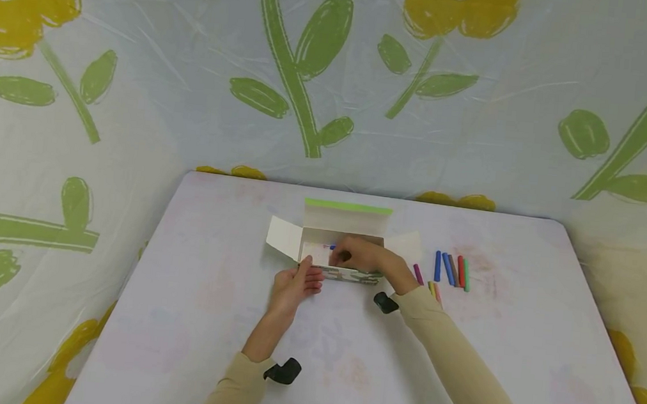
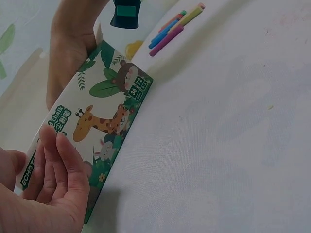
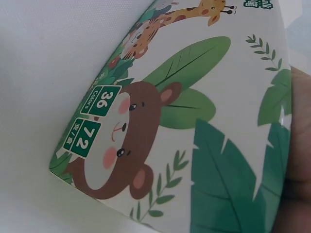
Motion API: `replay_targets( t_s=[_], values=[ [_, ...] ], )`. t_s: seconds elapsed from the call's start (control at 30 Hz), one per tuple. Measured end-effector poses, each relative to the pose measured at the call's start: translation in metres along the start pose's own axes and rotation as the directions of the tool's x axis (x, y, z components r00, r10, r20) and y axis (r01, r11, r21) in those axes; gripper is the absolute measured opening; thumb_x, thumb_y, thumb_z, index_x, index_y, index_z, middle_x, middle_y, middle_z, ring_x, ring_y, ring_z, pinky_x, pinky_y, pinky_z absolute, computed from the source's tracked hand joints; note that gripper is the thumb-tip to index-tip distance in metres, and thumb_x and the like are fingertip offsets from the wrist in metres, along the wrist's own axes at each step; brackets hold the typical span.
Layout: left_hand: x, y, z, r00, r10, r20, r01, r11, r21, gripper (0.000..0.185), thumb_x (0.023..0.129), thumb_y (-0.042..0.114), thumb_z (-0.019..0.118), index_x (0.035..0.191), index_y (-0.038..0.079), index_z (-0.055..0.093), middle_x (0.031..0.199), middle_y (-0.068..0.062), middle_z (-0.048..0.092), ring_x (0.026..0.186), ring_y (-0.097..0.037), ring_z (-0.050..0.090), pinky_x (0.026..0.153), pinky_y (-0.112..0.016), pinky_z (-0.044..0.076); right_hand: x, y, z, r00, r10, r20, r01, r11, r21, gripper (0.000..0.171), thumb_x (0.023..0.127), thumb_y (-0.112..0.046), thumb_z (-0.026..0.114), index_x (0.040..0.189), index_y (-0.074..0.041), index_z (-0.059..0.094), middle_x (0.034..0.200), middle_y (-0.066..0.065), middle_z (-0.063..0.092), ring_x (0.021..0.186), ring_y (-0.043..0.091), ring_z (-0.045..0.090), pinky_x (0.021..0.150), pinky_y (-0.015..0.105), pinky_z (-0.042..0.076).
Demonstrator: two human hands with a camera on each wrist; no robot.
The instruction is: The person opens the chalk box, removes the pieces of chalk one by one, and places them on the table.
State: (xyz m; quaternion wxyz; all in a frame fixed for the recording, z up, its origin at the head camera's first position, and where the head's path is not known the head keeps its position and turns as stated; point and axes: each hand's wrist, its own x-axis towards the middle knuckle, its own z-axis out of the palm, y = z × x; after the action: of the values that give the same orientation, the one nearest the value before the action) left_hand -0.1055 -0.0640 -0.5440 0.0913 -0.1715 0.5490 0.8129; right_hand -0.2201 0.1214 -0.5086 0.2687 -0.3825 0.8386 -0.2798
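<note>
Sleeves (image 1: 448, 360) in beige enter from the near edge of the tabletop (image 1: 519, 347). Left hand (image 1: 295, 284) rests with straight fingers against the near left end of the box (image 1: 340, 273), steadying it without curling round it. Right hand (image 1: 362, 255) reaches over the open box, fingers curled down inside; a blue crayon (image 1: 330, 247) shows at its fingertips, but whether it is pinched cannot be told. Box sits at the middle of the tabletop, lid (image 1: 348, 216) and side flaps folded outward. Loose crayons (image 1: 451, 270) lie in a row just right of the box, toward the right edge.
</note>
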Motion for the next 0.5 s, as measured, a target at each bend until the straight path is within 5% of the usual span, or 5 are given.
replay_targets(
  t_s=[0.5],
  values=[
    [0.001,-0.001,-0.002,1.0,-0.009,0.004,0.009,1.0,0.022,0.054,0.105,0.036,0.061,0.107,-0.018,0.068,0.082,-0.009,0.073,0.066,-0.01,0.065,0.067,-0.025,0.058,-0.02,-0.009,-0.005,0.979,-0.035,-0.198,0.039,0.999,0.017,0.021,0.1,-0.006,0.067,0.118,0.003,0.069,0.105,0.009,0.073,0.096,0.021,0.067,0.086,0.038,0.056]
  ],
)
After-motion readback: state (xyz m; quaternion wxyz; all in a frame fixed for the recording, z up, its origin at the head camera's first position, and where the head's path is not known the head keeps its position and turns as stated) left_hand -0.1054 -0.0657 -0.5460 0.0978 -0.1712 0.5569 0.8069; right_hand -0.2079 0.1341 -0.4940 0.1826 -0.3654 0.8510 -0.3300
